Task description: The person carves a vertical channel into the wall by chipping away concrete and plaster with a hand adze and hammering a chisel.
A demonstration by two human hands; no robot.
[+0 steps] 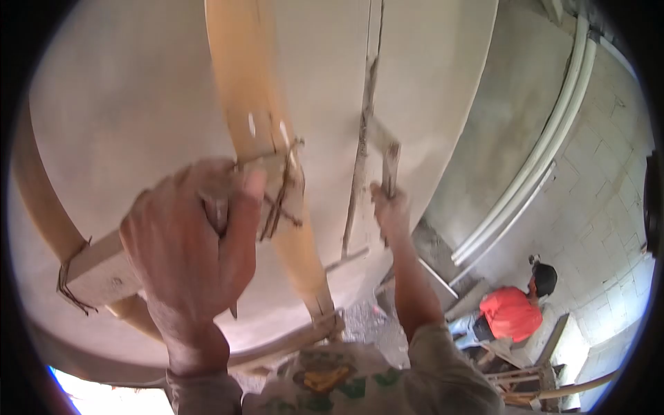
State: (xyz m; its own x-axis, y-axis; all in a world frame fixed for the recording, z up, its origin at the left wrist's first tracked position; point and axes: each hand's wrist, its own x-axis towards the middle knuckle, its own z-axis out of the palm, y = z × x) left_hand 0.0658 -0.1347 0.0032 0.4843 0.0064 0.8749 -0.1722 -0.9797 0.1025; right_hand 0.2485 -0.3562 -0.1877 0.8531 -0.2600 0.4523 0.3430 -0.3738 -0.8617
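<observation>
The angled tool [390,169] was found in the right hand [393,213], its far end at the dark, rough-edged seam [362,145] in the smooth grey surface [318,83]. Blur prevented identification of that end, and contact with the seam could not be confirmed. The right hand was clamped on the tool's lower section, the forearm raised and extended; the grip concealed part of the handle. The left hand [194,242], nearer the camera, was curled tight around a round-ended item [217,214], mostly hidden by the fingers; its type could not be determined. The left thumb pointed upward. Beside that hand stood a yellowish, rounded pole [242,62], bound with twisted, dark wire [277,207]. A squared timber crosspiece [104,277] ran behind the hand, which obscured its middle, toward a second pole [38,173], cut off by the dark lens border. The wearer's printed shirt [346,380] was only partly visible. Lower right, well apart, a person in a red top [512,315] was seen near pale, curved pipes [546,155] and a block wall [602,194]; that person's hands could not be made out.
</observation>
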